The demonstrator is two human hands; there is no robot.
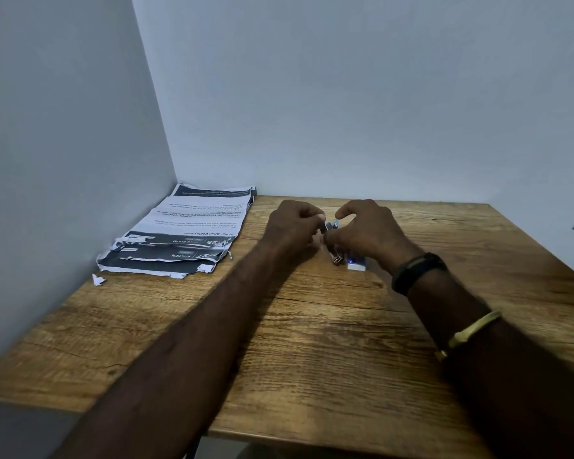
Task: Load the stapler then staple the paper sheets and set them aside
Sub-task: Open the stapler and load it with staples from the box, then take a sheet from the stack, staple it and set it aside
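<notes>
two hands are meeting over the far middle of the wooden table, with a small stapler sitting between them, lifted just off the top. the left hand is curling its fingers tight and pinching the stapler's left end. the right hand is arching over the other end, its thumb and bent fingers closing on it while the forefinger is hooking up above. most of the stapler is hiding behind the fingers, so only a dark and blue bit is showing. a little white and blue box is lying on the table just under the right hand, with a small metal piece touching its left side. torn paper sheets are lying stacked in the far left corner against the wall, well apart from the hands, and a paper scrap is sitting near their front edge. a black band and a gold bangle are circling the right wrist.
</notes>
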